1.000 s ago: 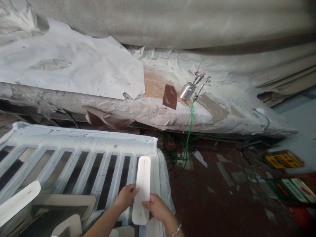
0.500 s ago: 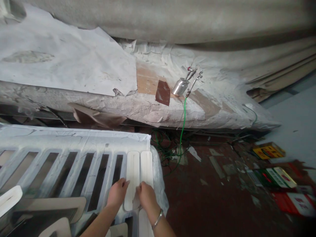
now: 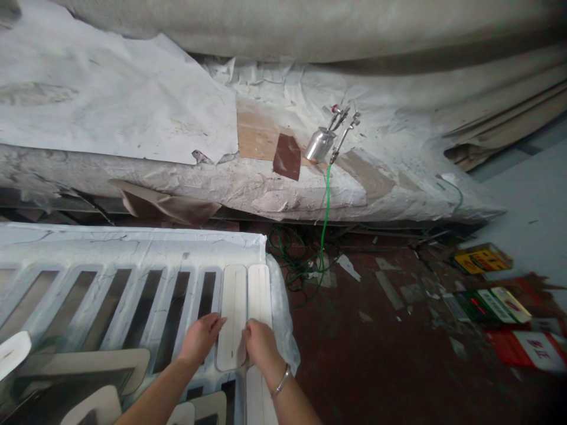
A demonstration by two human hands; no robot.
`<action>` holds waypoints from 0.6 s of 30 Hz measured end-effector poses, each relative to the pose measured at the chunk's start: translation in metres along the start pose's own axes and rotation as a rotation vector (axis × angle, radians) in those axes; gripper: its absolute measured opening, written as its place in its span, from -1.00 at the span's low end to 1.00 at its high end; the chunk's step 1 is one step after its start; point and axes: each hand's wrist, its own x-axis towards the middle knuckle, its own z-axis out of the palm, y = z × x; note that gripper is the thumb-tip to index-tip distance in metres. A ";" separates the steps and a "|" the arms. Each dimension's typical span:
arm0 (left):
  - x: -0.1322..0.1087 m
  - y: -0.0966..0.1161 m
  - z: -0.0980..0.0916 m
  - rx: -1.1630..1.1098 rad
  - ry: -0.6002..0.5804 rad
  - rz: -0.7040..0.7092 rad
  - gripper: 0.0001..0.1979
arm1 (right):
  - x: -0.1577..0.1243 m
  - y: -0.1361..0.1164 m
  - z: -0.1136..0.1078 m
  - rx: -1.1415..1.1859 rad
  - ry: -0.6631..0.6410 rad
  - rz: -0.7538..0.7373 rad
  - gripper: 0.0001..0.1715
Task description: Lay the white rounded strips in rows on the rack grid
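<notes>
A white slotted panel piece (image 3: 232,313) lies flat on the right end of a white slatted rack (image 3: 133,277), beside a second white piece (image 3: 260,292). My left hand (image 3: 200,339) rests at the panel's lower left edge, fingers stretched out along it. My right hand (image 3: 261,345) sits at its lower right edge, fingers curled down on the near corner. A bracelet is on my right wrist.
A paper-covered bench (image 3: 177,136) runs across the back with a metal spray gun (image 3: 325,139) and its green hose (image 3: 325,206) hanging to the red floor. More white cut-outs (image 3: 110,369) lie at lower left. Coloured boxes (image 3: 500,301) sit at right.
The slotted piece, held raised between both hands a second ago, now lies flat on the rack beside the other piece. Both hands stay at its near end.
</notes>
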 end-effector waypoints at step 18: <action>0.007 0.013 0.002 -0.117 -0.014 -0.228 -0.63 | 0.005 -0.006 -0.006 -0.014 -0.004 0.009 -0.70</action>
